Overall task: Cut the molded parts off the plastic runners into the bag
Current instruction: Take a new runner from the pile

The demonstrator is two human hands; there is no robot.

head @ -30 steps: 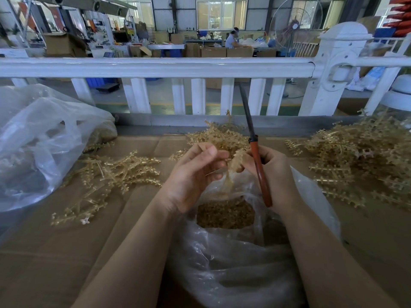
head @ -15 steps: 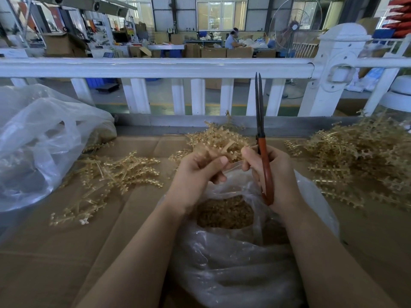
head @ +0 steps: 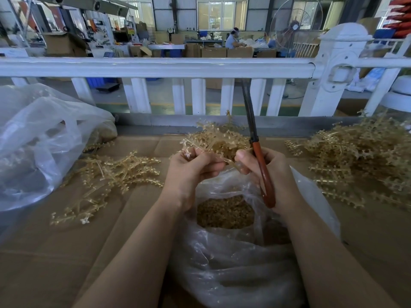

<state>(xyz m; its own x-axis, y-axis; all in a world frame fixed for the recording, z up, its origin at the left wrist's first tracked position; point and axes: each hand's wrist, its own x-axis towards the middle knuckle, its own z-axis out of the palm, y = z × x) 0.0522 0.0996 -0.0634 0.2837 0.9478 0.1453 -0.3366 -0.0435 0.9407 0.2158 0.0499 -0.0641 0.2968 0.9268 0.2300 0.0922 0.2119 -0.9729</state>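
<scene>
My left hand (head: 191,170) grips a pale yellow plastic runner (head: 226,161) above the open clear bag (head: 222,258). The far end of that runner is pinched by my right hand (head: 273,174), which also holds red-handled scissors (head: 259,161) with the blades closed and pointing up toward the railing. Small cut golden parts (head: 224,212) fill the bottom of the bag. A clump of runners (head: 213,138) lies just behind my hands.
A big pile of runners with parts (head: 360,156) lies on the right of the cardboard-covered table (head: 66,252). Stripped runners (head: 111,172) lie at left beside a large clear bag (head: 40,138). A white railing (head: 155,67) borders the table's far edge.
The scissors tilted from leaning left to upright and now lean slightly left again. My hands drew a little apart, stretching a runner between them over the bag.
</scene>
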